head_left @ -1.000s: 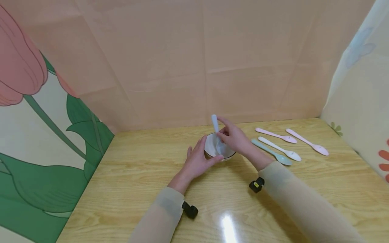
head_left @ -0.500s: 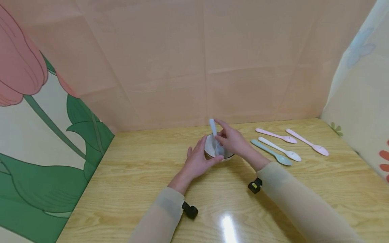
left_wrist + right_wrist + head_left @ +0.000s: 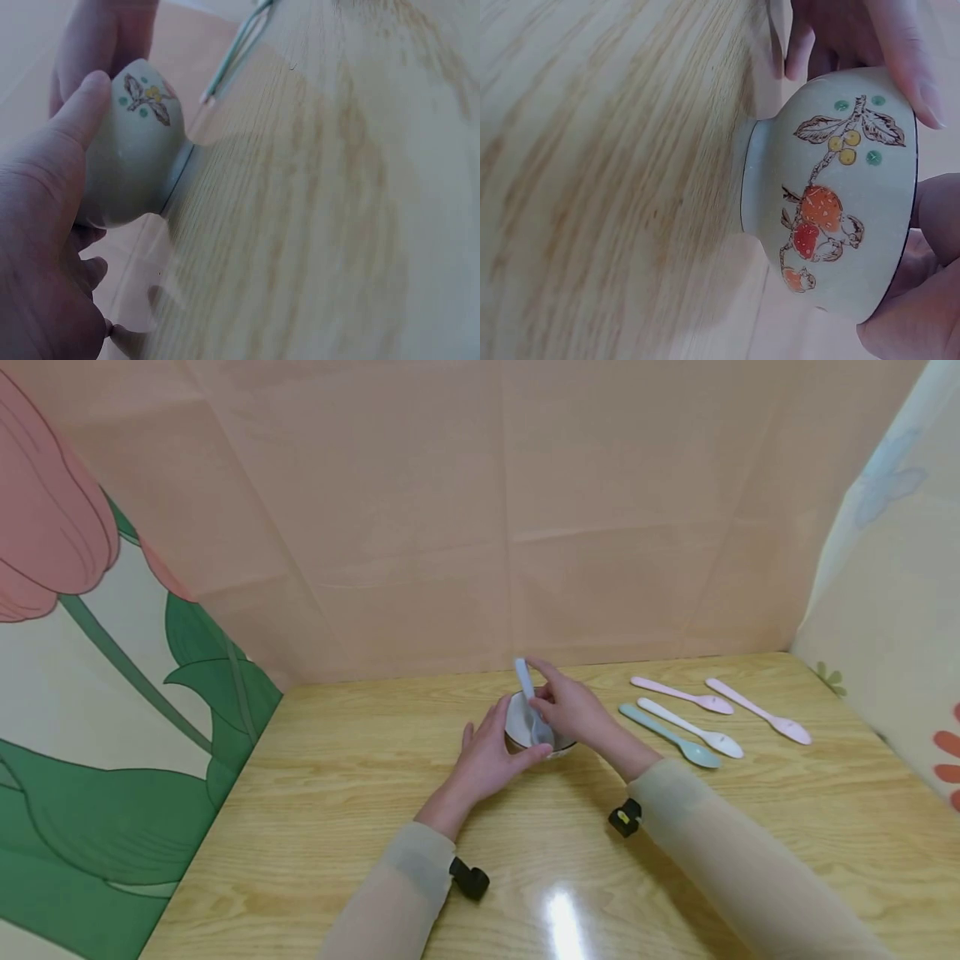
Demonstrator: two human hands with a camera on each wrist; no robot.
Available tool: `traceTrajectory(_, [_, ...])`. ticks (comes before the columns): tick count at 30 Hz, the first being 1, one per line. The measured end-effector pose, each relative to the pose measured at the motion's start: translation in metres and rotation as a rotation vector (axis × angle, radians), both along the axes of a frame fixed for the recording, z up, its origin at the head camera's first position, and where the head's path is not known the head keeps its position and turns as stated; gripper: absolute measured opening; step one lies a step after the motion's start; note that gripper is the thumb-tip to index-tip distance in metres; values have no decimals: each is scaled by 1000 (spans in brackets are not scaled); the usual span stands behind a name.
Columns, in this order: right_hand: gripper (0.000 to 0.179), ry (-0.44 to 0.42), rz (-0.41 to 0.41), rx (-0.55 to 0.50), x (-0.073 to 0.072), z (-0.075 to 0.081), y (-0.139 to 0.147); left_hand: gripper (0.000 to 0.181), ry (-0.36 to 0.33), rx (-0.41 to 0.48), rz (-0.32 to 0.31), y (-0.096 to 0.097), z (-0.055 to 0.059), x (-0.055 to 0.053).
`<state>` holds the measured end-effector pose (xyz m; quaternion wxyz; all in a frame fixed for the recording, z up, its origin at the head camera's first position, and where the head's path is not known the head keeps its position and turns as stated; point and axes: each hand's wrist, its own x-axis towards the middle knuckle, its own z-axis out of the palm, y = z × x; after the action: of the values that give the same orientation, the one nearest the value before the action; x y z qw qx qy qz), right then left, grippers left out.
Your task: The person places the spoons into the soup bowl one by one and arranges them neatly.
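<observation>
A small white bowl with a dark rim stands on the wooden table. In the right wrist view the bowl shows painted orange fruit, leaves and yellow berries on its outside. My left hand grips its left side, thumb at the near rim and fingers around the far side. A pale blue spoon slants into the bowl, its scoop end down inside. Between thumb and fingers my right hand pinches the spoon's handle, with the index finger stretched up near the handle's top.
Right of the bowl lie a green spoon, a white spoon and two pink ones, the nearer pink spoon and the farther pink spoon. A peach cloth backdrop rises behind the table.
The right hand and the spoon have shifted slightly left and downward, so the handle's top sits lower. The left hand and bowl have stayed in place.
</observation>
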<state>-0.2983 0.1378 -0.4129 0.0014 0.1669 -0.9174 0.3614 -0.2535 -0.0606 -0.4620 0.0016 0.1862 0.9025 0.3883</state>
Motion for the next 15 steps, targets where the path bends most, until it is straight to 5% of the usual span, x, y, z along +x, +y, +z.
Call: traceTrajectory(15, [71,41,6,86,3,1,-4,104,8,16,-9,0,-3,-2])
